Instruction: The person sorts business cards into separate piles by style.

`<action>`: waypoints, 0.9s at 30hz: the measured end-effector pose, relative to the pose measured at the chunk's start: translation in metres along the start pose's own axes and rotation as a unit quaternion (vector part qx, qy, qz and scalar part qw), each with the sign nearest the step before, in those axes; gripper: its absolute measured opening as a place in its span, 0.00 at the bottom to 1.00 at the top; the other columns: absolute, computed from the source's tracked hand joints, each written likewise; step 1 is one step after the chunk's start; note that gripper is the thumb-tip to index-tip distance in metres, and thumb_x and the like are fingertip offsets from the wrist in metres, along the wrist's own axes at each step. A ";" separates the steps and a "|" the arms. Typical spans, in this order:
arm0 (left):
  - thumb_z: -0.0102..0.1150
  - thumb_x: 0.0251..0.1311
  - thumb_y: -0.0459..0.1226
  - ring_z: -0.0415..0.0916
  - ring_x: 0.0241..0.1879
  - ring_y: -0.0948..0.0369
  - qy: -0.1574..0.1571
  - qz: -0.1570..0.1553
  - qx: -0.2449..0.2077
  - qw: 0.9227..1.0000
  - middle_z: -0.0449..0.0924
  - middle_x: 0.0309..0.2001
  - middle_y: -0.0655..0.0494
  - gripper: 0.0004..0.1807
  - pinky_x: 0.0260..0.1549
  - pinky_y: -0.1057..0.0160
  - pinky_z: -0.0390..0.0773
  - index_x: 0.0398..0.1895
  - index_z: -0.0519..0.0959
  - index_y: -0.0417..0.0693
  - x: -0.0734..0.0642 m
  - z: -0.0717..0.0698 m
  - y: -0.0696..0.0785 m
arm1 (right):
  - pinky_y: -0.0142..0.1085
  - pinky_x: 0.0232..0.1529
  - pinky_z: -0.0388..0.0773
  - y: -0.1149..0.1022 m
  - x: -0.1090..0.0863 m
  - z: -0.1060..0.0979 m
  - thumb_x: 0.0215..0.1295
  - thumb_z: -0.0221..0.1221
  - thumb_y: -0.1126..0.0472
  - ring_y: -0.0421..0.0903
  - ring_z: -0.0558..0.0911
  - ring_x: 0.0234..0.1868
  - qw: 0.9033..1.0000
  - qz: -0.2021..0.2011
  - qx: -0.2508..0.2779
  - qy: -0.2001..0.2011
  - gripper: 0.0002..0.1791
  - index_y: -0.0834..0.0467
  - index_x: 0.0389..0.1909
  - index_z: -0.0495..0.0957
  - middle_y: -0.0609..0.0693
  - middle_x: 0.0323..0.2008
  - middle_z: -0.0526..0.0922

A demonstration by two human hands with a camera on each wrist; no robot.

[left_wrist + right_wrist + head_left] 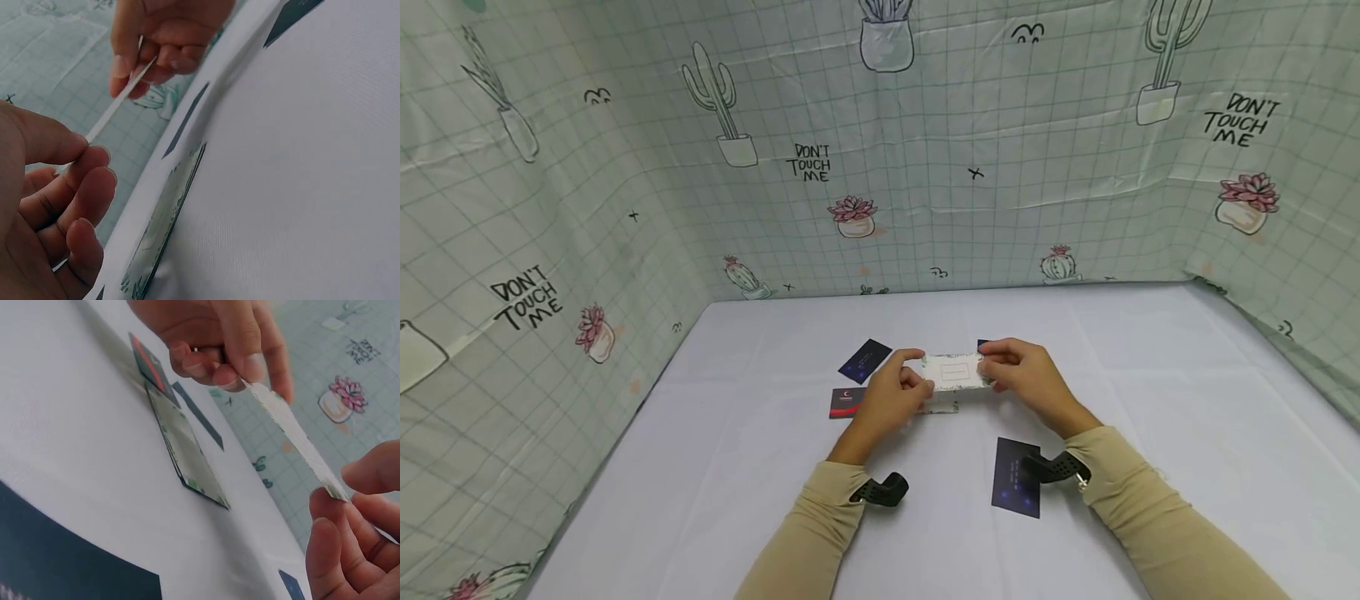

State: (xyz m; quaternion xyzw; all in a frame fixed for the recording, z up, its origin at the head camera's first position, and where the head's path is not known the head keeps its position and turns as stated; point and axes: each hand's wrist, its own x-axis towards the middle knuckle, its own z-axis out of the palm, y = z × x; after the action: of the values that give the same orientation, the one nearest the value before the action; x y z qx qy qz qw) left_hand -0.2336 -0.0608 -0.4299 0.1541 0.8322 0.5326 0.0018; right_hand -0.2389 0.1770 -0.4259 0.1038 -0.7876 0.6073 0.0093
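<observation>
A white card with a green leafy border (pixel 955 372) is held up over the table, stretched between both hands. My left hand (pixel 891 393) pinches its left end between thumb and fingers. At the other end, my right hand (pixel 1030 375) pinches it the same way. In both wrist views the card shows nearly edge-on. Below it on the table lies another leaf-bordered white card (pixel 190 453), with dark edges showing under it; in the head view the held card and left hand partly cover it. A black card with a red stripe (pixel 845 403) lies beside the left hand, partly hidden by it.
Dark blue cards lie around: one behind the left hand (pixel 865 361), one near the right wrist (pixel 1017 479), and one mostly hidden behind the right hand (pixel 982 343). A white cloth covers the table (pixel 760 500). Cactus-print fabric (pixel 925 117) walls the back and sides.
</observation>
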 end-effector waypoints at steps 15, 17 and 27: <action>0.61 0.67 0.35 0.80 0.29 0.59 0.009 -0.015 -0.013 1.000 0.84 0.30 0.58 0.26 0.28 0.61 0.76 0.68 0.72 0.50 -0.004 -0.016 -0.009 | 0.40 0.36 0.82 0.008 -0.009 0.013 0.64 0.63 0.68 0.50 0.85 0.38 0.999 0.002 0.015 -0.048 0.31 0.68 0.68 0.69 0.61 0.44 0.80; 0.60 0.68 0.36 0.80 0.29 0.58 0.000 -0.014 -0.008 1.000 0.84 0.31 0.58 0.26 0.27 0.61 0.76 0.69 0.72 0.49 -0.006 -0.019 -0.008 | 0.40 0.36 0.82 0.009 -0.010 0.015 0.64 0.63 0.69 0.49 0.86 0.38 0.999 0.006 0.010 -0.048 0.32 0.68 0.69 0.69 0.61 0.45 0.80; 0.60 0.68 0.38 0.78 0.27 0.58 -0.036 -0.014 0.044 0.998 0.84 0.32 0.57 0.28 0.24 0.62 0.72 0.71 0.70 0.44 -0.006 -0.030 -0.010 | 0.39 0.34 0.82 0.007 -0.012 0.022 0.61 0.64 0.70 0.48 0.84 0.34 0.998 -0.006 -0.028 -0.053 0.31 0.71 0.66 0.70 0.62 0.46 0.81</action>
State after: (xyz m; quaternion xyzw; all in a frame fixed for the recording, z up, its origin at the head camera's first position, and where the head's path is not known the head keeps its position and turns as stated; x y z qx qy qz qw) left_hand -0.2356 -0.0928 -0.4261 0.1614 0.8564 0.4893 0.0324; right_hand -0.2259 0.1597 -0.4403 0.1402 -0.8030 0.5787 -0.0255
